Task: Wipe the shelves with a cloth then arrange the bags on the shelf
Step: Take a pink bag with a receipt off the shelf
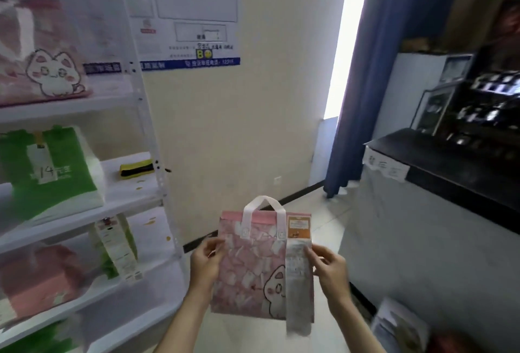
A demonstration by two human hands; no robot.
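I hold a pink bag (247,271) with a cartoon cat print and a white handle upright in front of me, below centre. My left hand (205,261) grips its left edge. My right hand (327,266) pinches its right edge over a long paper receipt (297,279) that hangs down the bag's front. A white shelf unit (149,127) stands at the left, apart from the bag. On its shelves are a pink cat bag (47,71), a green bag (50,172), another pink bag (36,282) and a green bag with receipts (118,245). A yellow and black cloth (137,169) lies on the second shelf.
A cream wall with posted notices (194,12) is straight ahead. A blue curtain (374,71) hangs at the right beside a bright window. A grey counter with a black top (439,172) and dark equipment runs along the right. Papers (399,327) lie at the lower right.
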